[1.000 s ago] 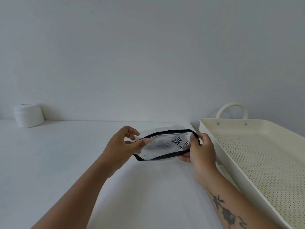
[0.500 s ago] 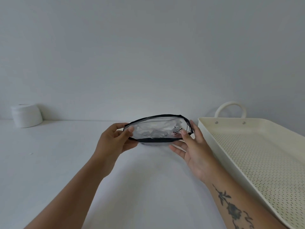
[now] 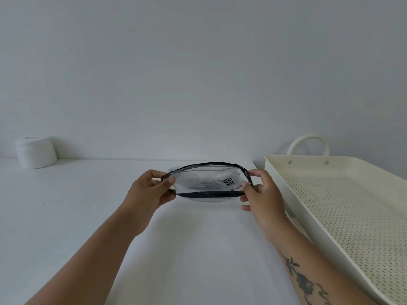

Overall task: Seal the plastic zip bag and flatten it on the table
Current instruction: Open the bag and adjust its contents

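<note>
Both ends of zip bag point(image 3: 203, 183) pinched — left hand point(image 3: 147, 192), right hand point(image 3: 262, 195); thin, limp, slippery film judged; black-edged corners best gripped.

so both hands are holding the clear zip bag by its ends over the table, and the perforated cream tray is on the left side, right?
Not quite. The head view shows the perforated cream tray on the right side, beside the right hand. The rest holds: the left hand and the right hand grip the clear zip bag by its ends over the table.
</note>
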